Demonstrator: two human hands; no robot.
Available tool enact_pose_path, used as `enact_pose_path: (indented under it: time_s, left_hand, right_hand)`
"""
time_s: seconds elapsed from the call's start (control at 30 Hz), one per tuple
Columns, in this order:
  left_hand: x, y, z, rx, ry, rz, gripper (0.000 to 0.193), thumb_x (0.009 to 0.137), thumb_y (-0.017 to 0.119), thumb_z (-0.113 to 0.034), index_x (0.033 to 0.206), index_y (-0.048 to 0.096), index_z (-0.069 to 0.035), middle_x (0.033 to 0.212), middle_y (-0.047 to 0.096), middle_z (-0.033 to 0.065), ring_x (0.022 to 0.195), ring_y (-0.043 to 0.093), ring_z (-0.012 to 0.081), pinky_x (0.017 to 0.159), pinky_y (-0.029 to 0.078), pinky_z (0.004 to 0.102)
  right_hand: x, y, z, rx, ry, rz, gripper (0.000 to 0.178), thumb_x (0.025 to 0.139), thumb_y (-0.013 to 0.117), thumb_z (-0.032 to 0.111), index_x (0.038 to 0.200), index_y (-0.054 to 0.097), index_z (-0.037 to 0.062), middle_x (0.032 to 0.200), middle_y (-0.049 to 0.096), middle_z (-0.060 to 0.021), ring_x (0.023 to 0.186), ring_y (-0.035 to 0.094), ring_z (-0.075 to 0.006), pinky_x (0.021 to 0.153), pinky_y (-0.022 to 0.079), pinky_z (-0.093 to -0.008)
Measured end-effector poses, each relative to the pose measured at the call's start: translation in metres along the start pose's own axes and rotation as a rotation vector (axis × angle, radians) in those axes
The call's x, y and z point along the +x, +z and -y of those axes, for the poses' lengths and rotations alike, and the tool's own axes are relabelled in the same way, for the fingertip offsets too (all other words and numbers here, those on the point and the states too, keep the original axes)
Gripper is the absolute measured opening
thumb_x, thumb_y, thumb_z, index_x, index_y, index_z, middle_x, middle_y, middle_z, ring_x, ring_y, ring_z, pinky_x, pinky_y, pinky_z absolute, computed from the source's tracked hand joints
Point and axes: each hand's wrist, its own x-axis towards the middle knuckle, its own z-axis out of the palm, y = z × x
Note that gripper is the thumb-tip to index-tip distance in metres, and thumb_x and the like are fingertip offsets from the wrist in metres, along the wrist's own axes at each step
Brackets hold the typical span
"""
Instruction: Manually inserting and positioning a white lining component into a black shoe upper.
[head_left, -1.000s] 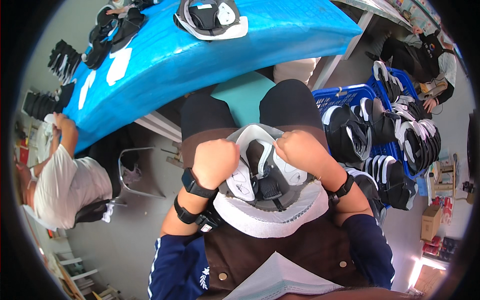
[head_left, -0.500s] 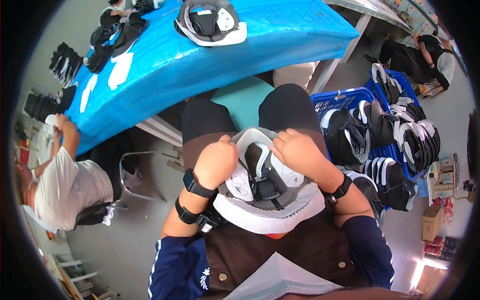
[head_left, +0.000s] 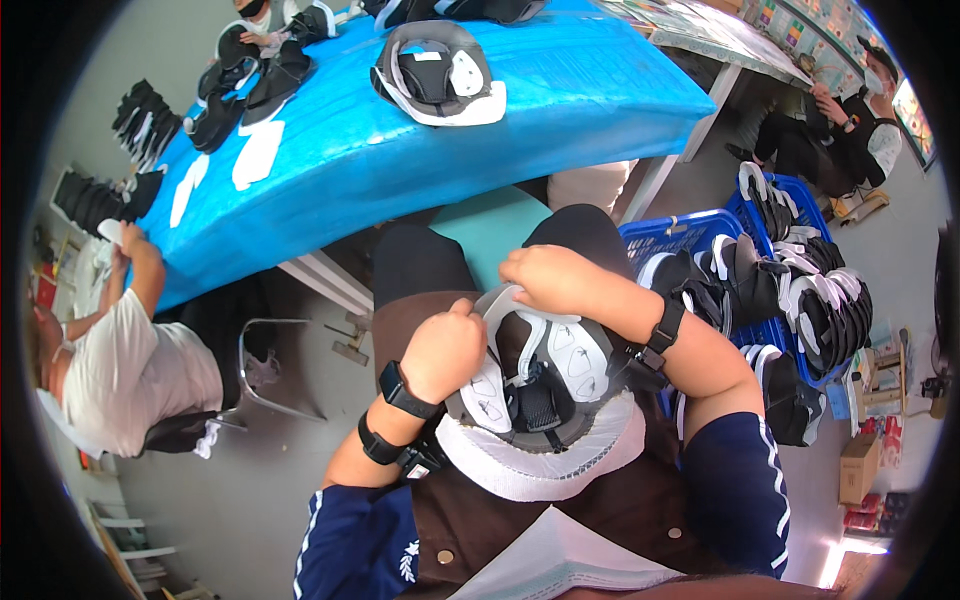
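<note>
Padded piece [head_left: 540,472], black/grey/white, is over the lap, thick white band near, open side up; probably held so to keep the inside in sight. Left hand [head_left: 445,345] is curled closed, gripping the far-left rim. Right hand [head_left: 550,280] is also closed, pinching the far rim; fingertips mostly hidden. Two-point hold likely keeps the soft rim taut and stops twisting. Whether it rests on the apron [head_left: 625,515]: can't tell. Similar piece [head_left: 470,112] sits on the far blue surface [head_left: 400,170], likely parked off the lap. Blue basket [head_left: 680,229] right, handy for stock.
</note>
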Motion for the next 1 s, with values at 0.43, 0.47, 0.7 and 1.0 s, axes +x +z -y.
enact_pose_path:
  time_s: [0.43,0.47,0.7,1.0]
  left_hand:
    - [-0.001,-0.001,0.004,-0.041,-0.011,-0.001,0.023,0.079,0.053,-0.014,0.062,0.056,0.001,0.071,0.053,0.0143,0.057,0.057,0.0312,0.055,0.047,0.0389]
    - [-0.002,-0.001,0.005,-0.042,-0.005,0.004,0.021,0.079,0.053,-0.014,0.065,0.056,0.001,0.071,0.053,0.0142,0.057,0.056,0.0315,0.055,0.047,0.0389]
    - [-0.002,-0.001,0.008,-0.271,-0.118,-0.112,0.025,0.076,0.059,-0.018,0.090,0.054,0.002,0.081,0.059,0.0171,0.063,0.059,0.0345,0.056,0.048,0.0379]
    - [-0.011,0.022,0.024,-0.769,-0.161,-0.035,0.042,0.076,0.067,-0.025,0.109,0.055,-0.001,0.098,0.059,0.0166,0.087,0.060,0.0270,0.076,0.046,0.0320]
  right_hand:
    - [0.002,0.006,-0.003,0.035,-0.041,-0.054,0.017,0.073,0.062,0.015,0.083,0.059,0.0018,0.081,0.059,-0.0133,0.077,0.058,-0.0309,0.070,0.046,-0.0392]
    - [0.003,0.005,-0.001,0.017,-0.038,-0.034,0.016,0.073,0.061,0.015,0.082,0.059,0.0016,0.081,0.059,-0.0134,0.077,0.058,-0.0311,0.070,0.046,-0.0393]
    - [0.001,0.009,-0.001,0.009,-0.038,-0.066,0.012,0.074,0.059,0.013,0.079,0.057,0.0022,0.077,0.057,-0.0125,0.077,0.057,-0.0309,0.069,0.046,-0.0390]
    - [0.004,-0.012,0.008,-0.241,-0.110,-0.049,0.010,0.069,0.058,0.009,0.077,0.055,0.0043,0.075,0.054,-0.0087,0.078,0.057,-0.0275,0.068,0.047,-0.0346]
